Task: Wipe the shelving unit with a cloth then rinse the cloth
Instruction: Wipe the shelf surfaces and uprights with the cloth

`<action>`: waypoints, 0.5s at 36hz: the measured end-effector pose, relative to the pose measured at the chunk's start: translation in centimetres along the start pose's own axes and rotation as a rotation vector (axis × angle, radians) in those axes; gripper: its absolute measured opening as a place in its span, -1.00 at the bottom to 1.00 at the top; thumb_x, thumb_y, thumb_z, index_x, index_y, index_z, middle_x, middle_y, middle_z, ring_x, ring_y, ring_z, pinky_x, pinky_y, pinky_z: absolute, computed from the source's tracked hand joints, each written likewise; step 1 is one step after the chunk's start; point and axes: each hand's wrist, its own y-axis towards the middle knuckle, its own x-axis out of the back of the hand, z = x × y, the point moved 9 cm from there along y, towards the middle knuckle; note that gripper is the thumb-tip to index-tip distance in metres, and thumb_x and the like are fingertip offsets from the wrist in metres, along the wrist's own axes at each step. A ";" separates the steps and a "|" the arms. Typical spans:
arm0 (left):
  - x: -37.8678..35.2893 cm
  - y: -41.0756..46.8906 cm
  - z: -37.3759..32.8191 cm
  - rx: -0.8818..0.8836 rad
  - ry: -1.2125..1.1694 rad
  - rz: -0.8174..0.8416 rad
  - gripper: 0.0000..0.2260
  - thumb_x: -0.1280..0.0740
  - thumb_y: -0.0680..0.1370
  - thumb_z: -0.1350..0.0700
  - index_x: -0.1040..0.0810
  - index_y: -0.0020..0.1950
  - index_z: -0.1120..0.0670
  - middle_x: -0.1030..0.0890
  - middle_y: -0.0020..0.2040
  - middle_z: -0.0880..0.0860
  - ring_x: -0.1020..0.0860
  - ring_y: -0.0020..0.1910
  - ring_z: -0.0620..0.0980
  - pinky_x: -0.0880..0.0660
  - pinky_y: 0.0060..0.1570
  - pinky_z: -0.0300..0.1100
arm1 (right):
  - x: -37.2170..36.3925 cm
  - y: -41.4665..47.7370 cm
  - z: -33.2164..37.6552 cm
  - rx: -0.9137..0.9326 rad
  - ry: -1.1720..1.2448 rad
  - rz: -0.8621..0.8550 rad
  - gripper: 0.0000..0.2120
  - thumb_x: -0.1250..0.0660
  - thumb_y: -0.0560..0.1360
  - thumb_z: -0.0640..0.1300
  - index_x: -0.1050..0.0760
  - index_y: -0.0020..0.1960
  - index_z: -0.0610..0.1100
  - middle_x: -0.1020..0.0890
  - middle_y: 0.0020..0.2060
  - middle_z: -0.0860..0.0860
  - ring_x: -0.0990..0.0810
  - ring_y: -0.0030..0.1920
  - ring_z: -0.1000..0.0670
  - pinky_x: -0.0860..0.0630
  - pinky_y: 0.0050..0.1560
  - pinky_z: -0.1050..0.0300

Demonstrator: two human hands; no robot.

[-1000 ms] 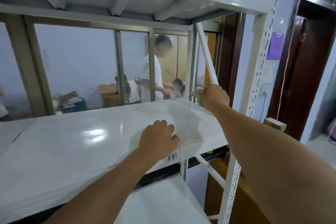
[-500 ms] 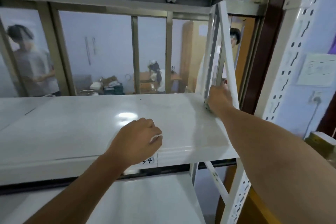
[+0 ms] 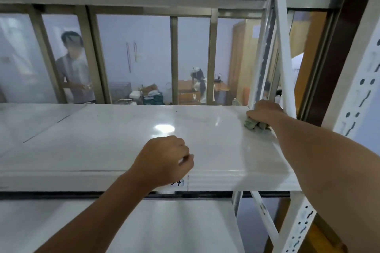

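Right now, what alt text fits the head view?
A right hand presses a crumpled cloth onto the far right corner of a white metal shelf, while the left hand rests on its front edge.

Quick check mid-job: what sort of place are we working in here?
Probably a storeroom or workshop back room: bare white metal shelving unit on slotted uprights, a glazed metal-framed partition behind it, and cardboard boxes and wooden furniture in the next room.

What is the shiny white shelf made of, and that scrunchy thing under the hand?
The shelf looks like painted metal: glossy white, mirroring a light, with a folded front edge. The cloth under the right hand seems soft fabric, greenish and crumpled.
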 end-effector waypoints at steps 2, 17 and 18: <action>0.2 0.1 -0.1 -0.007 -0.005 -0.004 -0.66 -0.33 0.52 0.10 -0.44 -0.45 0.11 -0.38 -0.49 0.03 -0.33 -0.49 0.04 -0.32 -0.52 -0.08 | -0.4 0.7 -0.1 0.004 -0.008 -0.006 -0.73 -0.20 0.59 0.04 -0.43 0.04 -0.17 -0.46 -0.02 -0.06 -0.56 0.05 -0.17 -0.37 -0.05 0.06; 0.4 0.1 0.5 0.029 -0.035 0.013 -0.65 -0.34 0.49 0.10 -0.40 -0.49 0.10 -0.35 -0.51 0.03 -0.31 -0.49 0.04 -0.28 -0.51 -0.15 | -3.5 1.8 6.7 0.241 -0.188 -0.057 -0.55 -0.04 0.68 -0.04 -0.28 0.47 -0.26 -0.42 0.34 -0.28 -0.42 0.30 -0.26 -0.38 0.30 -0.16; 0.3 0.1 0.5 0.030 -0.026 0.026 -0.65 -0.34 0.48 0.10 -0.39 -0.49 0.10 -0.35 -0.51 0.03 -0.30 -0.49 0.04 -0.26 -0.50 -0.16 | -3.7 2.0 6.8 0.232 -0.237 -0.045 -0.54 -0.03 0.68 -0.03 -0.26 0.49 -0.26 -0.37 0.38 -0.29 -0.37 0.36 -0.28 -0.35 0.36 -0.20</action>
